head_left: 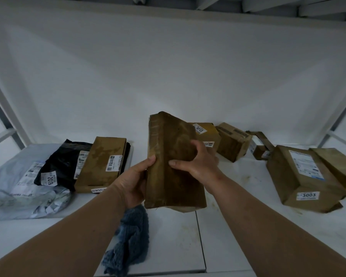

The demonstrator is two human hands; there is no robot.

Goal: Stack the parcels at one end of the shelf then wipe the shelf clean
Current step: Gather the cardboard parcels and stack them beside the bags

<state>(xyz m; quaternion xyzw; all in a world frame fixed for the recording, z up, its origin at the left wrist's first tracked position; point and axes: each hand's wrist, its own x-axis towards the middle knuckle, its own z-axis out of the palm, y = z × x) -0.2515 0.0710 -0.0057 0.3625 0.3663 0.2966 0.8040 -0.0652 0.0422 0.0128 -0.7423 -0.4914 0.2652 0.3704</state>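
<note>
Both hands held a long brown cardboard parcel (174,162) up above the middle of the white shelf (238,226), its far end tilted up and away. The left hand (134,182) gripped the parcel's near left edge, thumb on the side face and fingers curled underneath; a blue cloth (130,240) hung down from beneath that hand, though how it was held could not be made out. The right hand (198,158) lay on the parcel's top face with the thumb along the face and the fingers curled over its right edge. On the left part of the shelf lay a flat brown box (102,164), resting partly on a black mailer bag (58,162) with a label reading 2019, and that bag overlapped a grey plastic mailer (18,188) nearest the left end. Behind the held parcel stood a yellowish box (206,132) tagged 3013, with a tilted brown box (232,142) just beside it and a small box (260,152) under a loose strip of tape farther right. Near the right end sat a large brown box (300,176) labelled 3003, touching another brown parcel (336,164) behind it. The shelf surface around the right-hand boxes showed faint dirty smears.
</note>
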